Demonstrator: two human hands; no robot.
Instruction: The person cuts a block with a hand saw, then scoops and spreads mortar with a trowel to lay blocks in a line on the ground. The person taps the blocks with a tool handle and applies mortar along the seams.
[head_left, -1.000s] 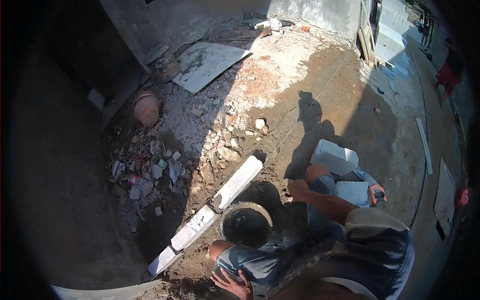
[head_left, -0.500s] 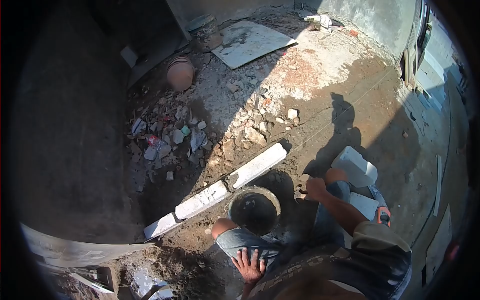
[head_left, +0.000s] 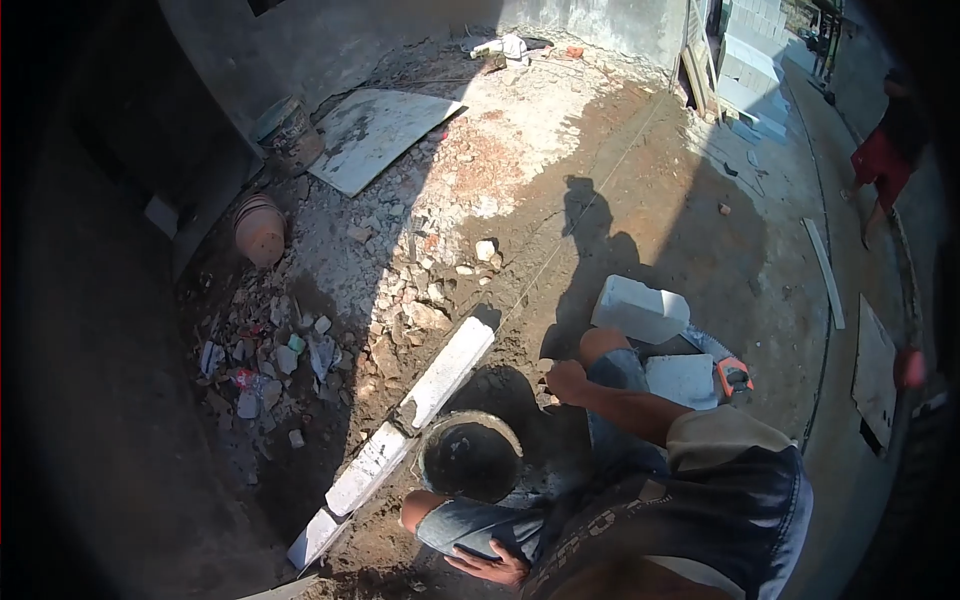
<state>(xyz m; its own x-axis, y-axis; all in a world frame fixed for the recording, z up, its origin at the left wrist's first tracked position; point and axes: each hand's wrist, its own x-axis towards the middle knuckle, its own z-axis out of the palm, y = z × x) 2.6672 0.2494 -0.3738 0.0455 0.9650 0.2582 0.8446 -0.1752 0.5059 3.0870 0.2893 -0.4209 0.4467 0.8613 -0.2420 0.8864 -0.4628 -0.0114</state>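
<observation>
My left hand (head_left: 488,566) lies on my left thigh, fingers stretched over the denim shorts (head_left: 480,526). By my right knee, my right hand (head_left: 567,382) is closed; a small dark tool seems to be in it, but its kind is hidden. Between my legs and the wall line stands a round black bucket (head_left: 470,456) with a mortar-smeared rim and a dark inside. Just past it runs a low row of white blocks (head_left: 450,372), end to end with grey mortar at the joints. A taut string (head_left: 540,272) continues from the row's far end.
Loose white blocks (head_left: 640,309) and a handsaw with an orange handle (head_left: 735,376) lie right of me. Rubble (head_left: 270,370), stacked pots (head_left: 260,232) and a flat board (head_left: 378,135) lie beyond the row. Another person (head_left: 888,150) is at the far right.
My view has turned to the right, so the scene shifts left and the other person comes into sight. My left hand now lies more sideways on the thigh.
</observation>
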